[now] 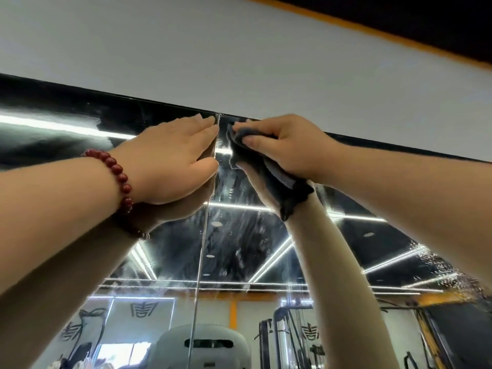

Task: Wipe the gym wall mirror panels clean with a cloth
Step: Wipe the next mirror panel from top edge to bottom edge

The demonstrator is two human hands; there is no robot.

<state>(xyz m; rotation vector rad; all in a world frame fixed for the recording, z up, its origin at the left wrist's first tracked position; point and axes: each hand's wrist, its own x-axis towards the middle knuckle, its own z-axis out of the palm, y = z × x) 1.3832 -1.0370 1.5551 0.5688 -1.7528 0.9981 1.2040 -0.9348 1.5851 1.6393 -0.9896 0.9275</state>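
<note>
Both arms reach up toward the top edge of the mirror [239, 243], which fills the middle and lower part of the frame. Above it sits a plain white wall [239, 62], with an orange stripe [372, 30] cutting across the upper right corner.

The right hand [282, 147], just right of center, has its fingers curled round a dark grey cloth [269, 169] and presses it against the glass right below the top edge. The bunched end sits under the fingertips, and the rest of the cloth hangs down past the wrist to a loose point.

The left hand [173, 161] lies flat on the mirror just left of center, fingers straight and close together, tips almost at the vertical seam [201, 249] between two panels. A red bead bracelet [117, 177] wraps that wrist.

So the hands are near each other but not touching, one on each side of the seam.

The glass under the cloth shows pale streaky smears, and at the far right edge there's a speckled patch, possibly droplets, though it's too blurry to say for sure. Reflected low in the frame are light strips and some gym machines [287, 339].
</note>
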